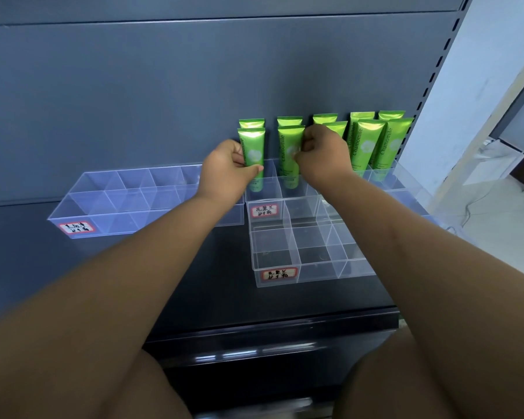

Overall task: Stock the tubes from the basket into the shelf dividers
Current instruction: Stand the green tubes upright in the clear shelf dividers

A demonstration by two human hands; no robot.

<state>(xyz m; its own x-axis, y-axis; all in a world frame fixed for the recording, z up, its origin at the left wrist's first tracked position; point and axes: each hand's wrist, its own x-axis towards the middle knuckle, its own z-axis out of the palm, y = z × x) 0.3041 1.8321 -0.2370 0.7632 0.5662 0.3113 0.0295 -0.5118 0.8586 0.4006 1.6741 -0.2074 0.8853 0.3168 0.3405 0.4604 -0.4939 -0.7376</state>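
Several green "Chamomile" tubes stand upright in the back cells of a clear divider tray (263, 193) on the dark shelf. My left hand (224, 169) grips the leftmost front tube (252, 148), thumb across its lower part. My right hand (324, 152) pinches the neighbouring tube (289, 146) from its right side. More tubes (371, 140) stand further right, behind and beside my right hand. The basket is not in view.
A second clear divider tray (273, 264) with a red-bordered label sits in front. A third labelled tray (82, 204) lies to the left. The grey back panel rises behind. The shelf's front edge (270, 325) runs below, and a pale floor shows at right.
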